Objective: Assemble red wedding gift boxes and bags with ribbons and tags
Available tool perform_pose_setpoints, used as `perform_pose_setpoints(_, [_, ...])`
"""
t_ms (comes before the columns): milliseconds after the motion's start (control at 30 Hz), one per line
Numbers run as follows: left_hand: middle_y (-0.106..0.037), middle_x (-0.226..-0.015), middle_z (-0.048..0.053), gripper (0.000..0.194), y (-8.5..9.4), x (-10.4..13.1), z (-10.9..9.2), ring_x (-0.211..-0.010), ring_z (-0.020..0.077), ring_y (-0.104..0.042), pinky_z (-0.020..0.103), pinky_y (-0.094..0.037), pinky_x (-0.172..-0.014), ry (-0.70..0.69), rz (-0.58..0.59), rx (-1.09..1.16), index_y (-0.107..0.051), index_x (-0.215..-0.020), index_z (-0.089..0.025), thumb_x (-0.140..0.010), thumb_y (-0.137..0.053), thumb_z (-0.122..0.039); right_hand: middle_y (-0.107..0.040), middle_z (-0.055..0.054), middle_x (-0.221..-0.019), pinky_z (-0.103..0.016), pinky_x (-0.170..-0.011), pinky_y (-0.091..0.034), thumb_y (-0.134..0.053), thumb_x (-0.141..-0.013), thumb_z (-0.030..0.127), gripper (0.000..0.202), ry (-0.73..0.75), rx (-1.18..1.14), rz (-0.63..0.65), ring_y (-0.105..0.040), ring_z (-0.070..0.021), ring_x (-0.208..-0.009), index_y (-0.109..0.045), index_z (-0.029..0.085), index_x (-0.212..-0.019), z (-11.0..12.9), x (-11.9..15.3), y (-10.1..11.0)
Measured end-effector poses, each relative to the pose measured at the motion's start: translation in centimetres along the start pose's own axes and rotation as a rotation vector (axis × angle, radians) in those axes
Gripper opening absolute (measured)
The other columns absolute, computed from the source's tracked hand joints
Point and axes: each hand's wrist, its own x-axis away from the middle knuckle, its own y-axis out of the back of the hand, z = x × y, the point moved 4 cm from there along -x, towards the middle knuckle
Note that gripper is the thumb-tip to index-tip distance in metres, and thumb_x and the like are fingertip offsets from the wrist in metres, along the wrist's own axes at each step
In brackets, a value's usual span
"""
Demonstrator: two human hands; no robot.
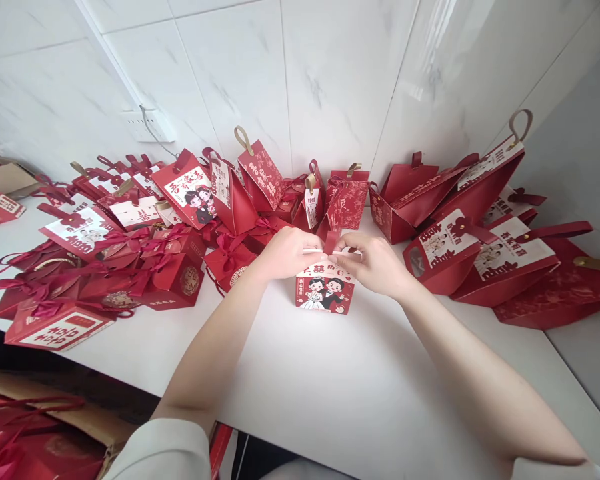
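A small red and white gift box [323, 293] with a cartoon bride and groom on its front stands upright on the white table. My left hand [293, 252] pinches the left side of the box's top edge. On the right side of that top, my right hand [373, 263] is closed with thumb and fingers together. Between the two hands a dark red ribbon loop [332, 241] rises from the top of the box. Both hands touch the box; parts of the fingertips are hidden behind its top edge.
Red gift boxes with ribbon bows [170, 273] crowd the left. Triangular red boxes [445, 250] stand at the right. More line the tiled wall [330, 80], which has a socket [147, 125]. A cardboard carton [95, 427] of red boxes sits below the table's [370, 393] left edge.
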Motion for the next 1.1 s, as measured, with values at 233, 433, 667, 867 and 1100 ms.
perform_pose_setpoints(233, [-0.065,-0.074,0.000,0.021,0.6,0.7,-0.2,-0.070,0.0126,-0.056,0.022,-0.037,-0.061,-0.032,0.129,0.097,-0.068,-0.080,-0.015,-0.084,-0.052,-0.027,-0.065,-0.002,-0.082,-0.026,-0.064,-0.038,-0.053,-0.090,0.025,0.010,0.049,-0.007,0.111,-0.056,-0.0161,-0.073,-0.061,0.020,-0.087,0.3,0.2,0.5])
perform_pose_setpoints(433, [-0.065,-0.077,0.002,0.027,0.9,1.1,-0.8,-0.071,0.0173,-0.057,0.024,-0.038,-0.060,0.040,0.122,-0.022,-0.067,-0.084,-0.019,-0.072,-0.070,-0.043,-0.060,-0.002,-0.079,-0.026,-0.061,-0.036,-0.057,-0.087,0.022,0.002,0.134,0.070,0.098,-0.053,-0.0163,-0.068,-0.058,0.020,-0.086,1.3,0.5,-0.2])
perform_pose_setpoints(667, [-0.047,-0.058,-0.001,0.027,1.0,1.2,-1.6,-0.056,0.0120,-0.040,0.024,-0.025,-0.051,0.017,0.102,-0.158,-0.058,-0.065,-0.017,-0.078,-0.062,-0.041,-0.063,-0.005,-0.083,-0.027,-0.066,-0.039,-0.053,-0.089,0.019,0.010,0.137,0.016,0.107,-0.057,-0.0184,-0.073,-0.062,0.019,-0.093,1.5,0.5,-0.8])
perform_pose_setpoints(867, [-0.052,-0.060,-0.002,0.016,1.2,1.2,-1.9,-0.058,0.0111,-0.042,0.023,-0.026,-0.054,-0.047,0.142,-0.086,-0.065,-0.069,-0.017,-0.079,-0.057,-0.027,-0.061,-0.004,-0.073,-0.028,-0.064,-0.036,-0.054,-0.088,0.018,0.012,0.176,0.031,0.110,-0.054,-0.0180,-0.067,-0.064,0.019,-0.082,1.8,0.5,-0.2])
perform_pose_setpoints(1100, [-0.059,-0.065,0.001,0.021,1.0,1.0,-1.3,-0.060,0.0132,-0.049,0.023,-0.029,-0.054,0.000,0.121,-0.086,-0.069,-0.077,-0.016,-0.080,-0.059,-0.035,-0.056,-0.001,-0.067,-0.027,-0.057,-0.032,-0.050,-0.092,0.022,0.021,0.103,0.048,0.157,-0.046,-0.0143,-0.059,-0.057,0.019,-0.072,1.5,0.6,0.2])
